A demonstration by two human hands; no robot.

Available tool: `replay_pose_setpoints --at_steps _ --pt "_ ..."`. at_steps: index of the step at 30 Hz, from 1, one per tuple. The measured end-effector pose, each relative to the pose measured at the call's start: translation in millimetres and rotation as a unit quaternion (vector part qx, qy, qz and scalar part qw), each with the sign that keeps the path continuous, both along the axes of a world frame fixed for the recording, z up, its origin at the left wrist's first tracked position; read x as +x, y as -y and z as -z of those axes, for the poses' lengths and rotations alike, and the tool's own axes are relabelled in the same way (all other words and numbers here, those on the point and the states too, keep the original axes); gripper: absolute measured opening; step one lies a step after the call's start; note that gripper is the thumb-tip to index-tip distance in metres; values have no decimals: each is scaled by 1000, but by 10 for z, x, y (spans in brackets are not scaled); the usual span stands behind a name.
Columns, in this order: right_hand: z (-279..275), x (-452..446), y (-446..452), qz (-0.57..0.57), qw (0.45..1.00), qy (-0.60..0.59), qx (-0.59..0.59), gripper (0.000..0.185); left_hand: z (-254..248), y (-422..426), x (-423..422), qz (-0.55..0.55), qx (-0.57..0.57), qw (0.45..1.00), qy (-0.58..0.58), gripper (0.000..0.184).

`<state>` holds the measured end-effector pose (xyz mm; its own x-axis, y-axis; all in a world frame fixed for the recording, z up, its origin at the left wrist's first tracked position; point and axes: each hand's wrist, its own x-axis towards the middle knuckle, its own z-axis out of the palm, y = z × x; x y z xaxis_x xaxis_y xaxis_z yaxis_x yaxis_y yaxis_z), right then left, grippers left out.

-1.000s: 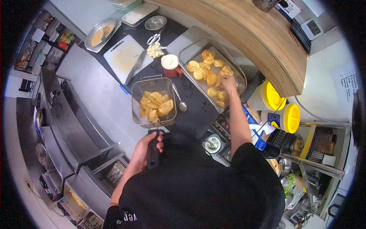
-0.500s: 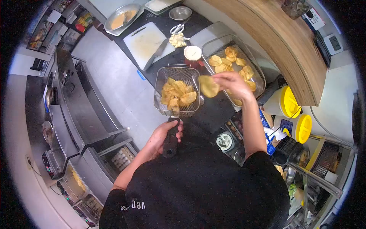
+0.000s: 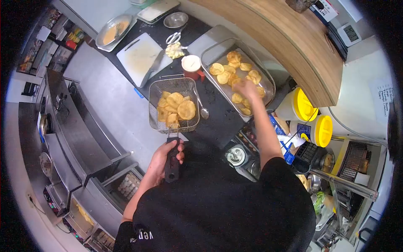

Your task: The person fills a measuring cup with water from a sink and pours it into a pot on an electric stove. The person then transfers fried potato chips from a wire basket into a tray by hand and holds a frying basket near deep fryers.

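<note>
My left hand (image 3: 167,157) is closed round the black handle of a wire fry basket (image 3: 153,90). Golden round chips (image 3: 186,110) lie piled inside that basket. Over a metal tray (image 3: 268,77) on the right, my right hand (image 3: 247,89) reaches down among more golden chips (image 3: 233,57). Its fingers are blurred, and whether they pinch a chip is hidden. Between basket and tray lie a metal spoon (image 3: 204,112) and a red cup (image 3: 193,67) with pale contents.
A white cutting board (image 3: 136,59) with a knife is at the counter's far left, near scissors (image 3: 173,38) and a steel bowl (image 3: 175,19). Yellow-lidded tubs (image 3: 323,131) stand right of my arm. A wooden ledge (image 3: 285,46) curves above the tray.
My right hand carried a chip from the tray toward the basket, then came back over the tray. The chips in the basket lie differently. The view shifted sideways and back.
</note>
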<state>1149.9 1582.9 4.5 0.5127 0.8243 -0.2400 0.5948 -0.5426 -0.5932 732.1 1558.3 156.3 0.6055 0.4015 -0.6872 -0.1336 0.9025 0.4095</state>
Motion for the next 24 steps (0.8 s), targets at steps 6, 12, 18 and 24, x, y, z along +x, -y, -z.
replay_pose_setpoints --at_steps 6,12,18,24 --pt "601 -244 -41 60 959 262 95 48 -99 11 66 18 19 999 -34 25" --pt "149 140 217 178 972 76 131 39 -29 17 35 5 16 1000 -22 25" --pt "-61 251 297 244 883 -352 191 36 -38 15 40 -7 -2 1000 -13 25" --pt "-190 119 302 192 809 -511 220 33 -21 17 46 15 4 1000 -8 24"
